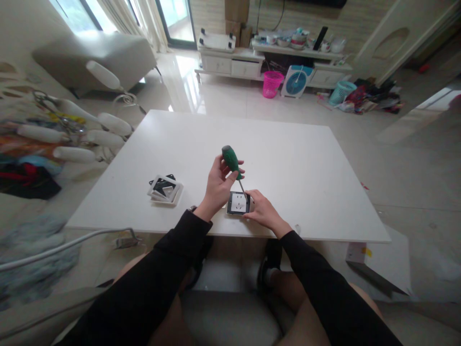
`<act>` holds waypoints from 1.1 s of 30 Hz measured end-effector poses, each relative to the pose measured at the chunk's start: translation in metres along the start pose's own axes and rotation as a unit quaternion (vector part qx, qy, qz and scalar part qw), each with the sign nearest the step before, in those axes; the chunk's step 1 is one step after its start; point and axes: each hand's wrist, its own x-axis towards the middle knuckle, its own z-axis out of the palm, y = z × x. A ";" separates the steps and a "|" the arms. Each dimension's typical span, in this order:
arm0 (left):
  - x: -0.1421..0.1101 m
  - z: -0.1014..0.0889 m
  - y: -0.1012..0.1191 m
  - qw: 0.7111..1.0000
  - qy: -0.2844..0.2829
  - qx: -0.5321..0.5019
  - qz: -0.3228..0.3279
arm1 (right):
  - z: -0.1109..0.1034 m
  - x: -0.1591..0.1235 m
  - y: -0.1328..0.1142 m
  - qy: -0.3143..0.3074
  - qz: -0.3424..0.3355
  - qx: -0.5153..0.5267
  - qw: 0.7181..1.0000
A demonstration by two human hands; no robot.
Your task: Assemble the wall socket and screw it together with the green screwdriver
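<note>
Seen from above, a person in black sleeves sits at a white table [288, 158], both bare hands near its close edge. The left hand [218, 185] is closed around the green handle of a screwdriver [231, 161], which slants down and to the right, its metal shaft ending at the right side of a wall socket [238, 202]. The socket, a white face with slots set in a dark frame, lies face up on the table between the hands. The right hand [262, 209] has its thumb and fingers parted a little, placed at the socket's right edge near the screwdriver tip; whether they pinch the edge or only rest against it, I cannot tell. To the left, apart from the hands, a small pile of white and black frames [164, 189] sits on the tabletop. Beyond the table, a pink basket [272, 84] and a blue-and-white fan [297, 81] stand on the shiny floor before a low white cabinet [230, 66].
</note>
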 end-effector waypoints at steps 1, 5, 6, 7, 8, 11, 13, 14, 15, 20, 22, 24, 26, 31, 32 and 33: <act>-0.001 0.000 0.001 1.000 -0.003 0.002 0.001 | 0.000 0.000 -0.001 0.001 0.001 0.004 1.000; -0.003 0.002 0.001 1.000 -0.017 0.020 0.009 | 0.000 0.000 -0.004 0.000 0.007 0.014 1.000; -0.004 0.003 0.001 0.999 -0.023 0.023 0.010 | -0.001 0.000 -0.005 -0.001 0.008 0.015 1.000; -0.005 0.004 0.000 0.999 -0.028 0.025 0.010 | -0.001 0.000 -0.005 -0.001 0.008 0.015 1.000; -0.006 0.005 -0.001 0.999 -0.033 0.026 0.010 | -0.001 0.000 -0.006 -0.002 0.008 0.014 1.000; -0.008 0.008 -0.005 0.998 -0.044 0.032 0.008 | 0.000 0.000 -0.006 -0.003 0.011 0.010 1.000; -0.010 0.010 -0.007 0.998 -0.051 0.040 0.011 | 0.000 0.000 -0.005 -0.004 0.014 0.005 1.000; -0.010 0.010 -0.009 0.997 -0.054 0.044 0.014 | 0.001 0.000 -0.004 -0.004 0.014 0.002 1.000; -0.010 0.011 -0.010 0.997 -0.055 0.049 0.017 | 0.002 0.000 -0.003 -0.004 0.013 0.000 1.000; -0.011 0.009 -0.014 0.997 -0.063 0.050 0.015 | 0.003 0.000 -0.002 -0.003 0.004 -0.009 1.000; -0.011 0.008 -0.016 0.996 -0.068 0.051 0.014 | 0.004 0.000 -0.002 -0.003 0.001 -0.010 1.000; -0.012 0.007 -0.019 0.995 -0.076 0.058 0.019 | 0.004 0.001 -0.002 -0.003 -0.002 -0.007 1.000; -0.013 0.007 -0.020 0.994 -0.085 0.069 0.023 | 0.004 0.000 -0.003 -0.003 -0.010 -0.002 1.000; -0.014 0.007 -0.023 0.992 -0.096 0.081 0.023 | 0.004 0.000 -0.004 0.003 -0.025 0.001 1.000; -0.014 0.007 -0.023 0.992 -0.097 0.081 0.021 | 0.004 0.000 -0.004 0.003 -0.026 0.001 1.000; -0.014 0.007 -0.023 0.992 -0.097 0.081 0.020 | 0.004 0.000 -0.005 0.004 -0.027 0.000 1.000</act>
